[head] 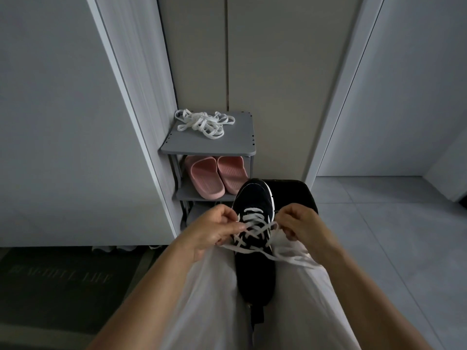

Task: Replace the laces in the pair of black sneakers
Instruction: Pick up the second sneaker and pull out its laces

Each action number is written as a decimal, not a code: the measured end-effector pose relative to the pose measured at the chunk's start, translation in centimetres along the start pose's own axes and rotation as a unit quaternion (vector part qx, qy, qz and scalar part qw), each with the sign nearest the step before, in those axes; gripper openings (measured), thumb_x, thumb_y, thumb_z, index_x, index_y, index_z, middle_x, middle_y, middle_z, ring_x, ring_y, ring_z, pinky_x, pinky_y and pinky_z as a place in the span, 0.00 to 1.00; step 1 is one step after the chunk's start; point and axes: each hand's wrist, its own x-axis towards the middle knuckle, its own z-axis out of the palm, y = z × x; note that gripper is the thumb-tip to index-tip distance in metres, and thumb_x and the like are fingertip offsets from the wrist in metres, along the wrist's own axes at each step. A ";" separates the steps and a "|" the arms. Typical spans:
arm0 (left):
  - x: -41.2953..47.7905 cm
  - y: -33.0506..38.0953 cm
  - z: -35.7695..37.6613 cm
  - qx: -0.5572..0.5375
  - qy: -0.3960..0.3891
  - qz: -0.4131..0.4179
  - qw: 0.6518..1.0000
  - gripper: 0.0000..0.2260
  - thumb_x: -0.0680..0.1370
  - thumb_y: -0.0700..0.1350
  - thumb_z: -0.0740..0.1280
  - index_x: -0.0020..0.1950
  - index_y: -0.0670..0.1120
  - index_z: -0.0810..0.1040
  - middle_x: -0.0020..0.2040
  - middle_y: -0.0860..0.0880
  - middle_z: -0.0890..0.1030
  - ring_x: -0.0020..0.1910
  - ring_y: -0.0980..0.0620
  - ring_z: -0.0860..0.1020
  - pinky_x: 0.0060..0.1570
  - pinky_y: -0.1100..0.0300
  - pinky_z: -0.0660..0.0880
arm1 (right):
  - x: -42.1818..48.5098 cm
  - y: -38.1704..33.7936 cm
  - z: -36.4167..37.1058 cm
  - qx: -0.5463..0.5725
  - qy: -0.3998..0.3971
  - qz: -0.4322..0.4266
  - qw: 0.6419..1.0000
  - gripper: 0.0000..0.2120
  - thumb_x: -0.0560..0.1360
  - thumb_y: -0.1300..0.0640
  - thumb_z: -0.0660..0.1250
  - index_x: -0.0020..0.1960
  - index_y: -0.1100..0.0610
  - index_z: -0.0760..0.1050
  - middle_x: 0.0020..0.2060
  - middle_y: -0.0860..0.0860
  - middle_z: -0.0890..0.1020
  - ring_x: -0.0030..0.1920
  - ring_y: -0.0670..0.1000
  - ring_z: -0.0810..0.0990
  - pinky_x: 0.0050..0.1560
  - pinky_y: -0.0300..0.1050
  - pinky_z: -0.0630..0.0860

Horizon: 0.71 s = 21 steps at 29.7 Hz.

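Being laced: one black sneaker, kept in the lap.

The sneaker (255, 205) is wedged toe-away between the thighs, probably so that it is steadied and both hands are freed. A flat white lace (255, 227) is crossed through its eyelets; one strand is pinched by the left hand (214, 228), another by the right hand (298, 221), likely so that tension is kept even. Whether it is being threaded in or drawn out cannot be told. Limp ends are draped over pale trousers (209, 299). Further off, a tangle (204, 123) of similar flat white laces is left on a grey rack (242, 142), above smooth pink slides (217, 176).
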 end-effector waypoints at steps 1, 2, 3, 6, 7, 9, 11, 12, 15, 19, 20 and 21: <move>-0.1 -0.5 -0.2 -0.016 0.020 0.004 1.000 0.10 0.73 0.38 0.70 0.50 0.44 0.72 0.34 0.52 0.76 0.29 0.58 0.70 0.29 0.67 0.65 | -0.2 0.1 -0.4 0.024 0.009 -0.007 1.000 0.06 0.74 0.63 0.66 0.39 0.58 0.75 0.29 0.50 0.78 0.26 0.43 0.69 0.28 0.34 0.67; -0.2 -1.1 -0.3 -0.015 0.043 0.008 0.999 0.11 0.72 0.39 0.71 0.51 0.45 0.72 0.38 0.51 0.77 0.33 0.57 0.72 0.31 0.67 0.67 | -0.5 0.3 -0.7 0.030 0.010 -0.007 0.999 0.04 0.74 0.62 0.67 0.40 0.58 0.76 0.30 0.50 0.78 0.26 0.42 0.71 0.29 0.33 0.68; -0.5 -1.8 -0.2 0.003 0.065 0.012 0.998 0.12 0.71 0.41 0.72 0.51 0.46 0.72 0.41 0.51 0.77 0.37 0.56 0.73 0.34 0.68 0.69 | -0.8 0.5 -0.9 0.025 -0.003 0.001 1.000 0.03 0.74 0.61 0.68 0.42 0.58 0.77 0.29 0.49 0.78 0.25 0.40 0.72 0.28 0.31 0.69; -1.1 -3.0 0.8 0.167 0.093 0.040 0.981 0.09 0.73 0.50 0.70 0.45 0.46 0.74 0.39 0.53 0.77 0.38 0.57 0.75 0.36 0.71 0.68 | -1.8 1.3 -0.4 -0.015 -0.078 0.038 0.996 0.03 0.71 0.58 0.72 0.43 0.55 0.79 0.31 0.46 0.80 0.28 0.38 0.76 0.30 0.29 0.71; -1.2 -3.1 1.3 0.251 0.102 0.061 0.961 0.10 0.74 0.52 0.68 0.44 0.47 0.74 0.37 0.55 0.76 0.36 0.60 0.74 0.34 0.72 0.67 | -1.8 1.5 -0.2 -0.061 -0.086 0.028 0.994 0.03 0.70 0.57 0.73 0.42 0.54 0.80 0.30 0.45 0.80 0.29 0.38 0.76 0.31 0.30 0.71; -1.3 -3.0 2.2 0.350 0.127 0.116 0.921 0.09 0.78 0.51 0.63 0.42 0.47 0.73 0.33 0.56 0.72 0.34 0.61 0.71 0.32 0.72 0.66 | -1.8 1.6 0.4 -0.109 -0.084 -0.001 0.990 0.03 0.71 0.57 0.72 0.39 0.53 0.79 0.28 0.43 0.78 0.28 0.37 0.74 0.32 0.30 0.70; -1.0 -2.9 2.5 0.343 0.129 0.149 0.918 0.07 0.79 0.46 0.62 0.43 0.46 0.74 0.31 0.55 0.70 0.35 0.56 0.72 0.32 0.67 0.65 | -1.7 1.5 0.3 -0.067 -0.068 0.003 0.995 0.05 0.74 0.61 0.69 0.39 0.56 0.77 0.26 0.44 0.77 0.25 0.38 0.73 0.29 0.30 0.69; -0.9 -2.9 2.1 0.332 0.134 0.150 0.921 0.07 0.79 0.44 0.61 0.42 0.46 0.72 0.31 0.54 0.70 0.35 0.53 0.72 0.33 0.62 0.65 | -1.6 1.4 0.0 -0.039 -0.050 0.012 0.998 0.06 0.75 0.62 0.67 0.38 0.58 0.76 0.26 0.46 0.77 0.25 0.39 0.73 0.28 0.31 0.69; -0.4 -1.9 0.0 0.405 0.246 0.183 0.861 0.08 0.78 0.44 0.63 0.39 0.46 0.69 0.32 0.53 0.70 0.32 0.51 0.70 0.31 0.58 0.60 | -1.1 1.5 -1.5 0.028 -0.011 0.042 0.999 0.09 0.76 0.64 0.64 0.37 0.61 0.74 0.24 0.51 0.71 0.24 0.46 0.67 0.24 0.34 0.64; -0.6 -1.4 0.0 0.435 0.235 0.186 0.849 0.10 0.77 0.52 0.64 0.41 0.48 0.68 0.39 0.53 0.73 0.35 0.53 0.72 0.33 0.60 0.62 | -1.0 1.6 -0.8 0.184 -0.013 0.078 0.980 0.09 0.78 0.63 0.60 0.41 0.63 0.75 0.28 0.55 0.75 0.26 0.49 0.70 0.28 0.41 0.66; -0.7 -1.9 0.5 0.426 0.197 0.143 0.871 0.12 0.76 0.56 0.63 0.42 0.49 0.68 0.39 0.54 0.74 0.37 0.54 0.73 0.34 0.60 0.64 | -1.1 1.7 -0.6 0.192 -0.012 0.081 0.978 0.08 0.78 0.64 0.59 0.43 0.63 0.76 0.30 0.55 0.78 0.28 0.49 0.74 0.29 0.41 0.69; -0.8 -2.5 1.0 0.431 0.170 0.115 0.879 0.14 0.75 0.60 0.63 0.42 0.50 0.67 0.39 0.55 0.74 0.38 0.55 0.73 0.36 0.60 0.65 | -1.3 1.8 -0.6 0.165 -0.018 0.080 0.983 0.08 0.78 0.66 0.59 0.45 0.63 0.77 0.31 0.54 0.80 0.28 0.48 0.77 0.30 0.39 0.72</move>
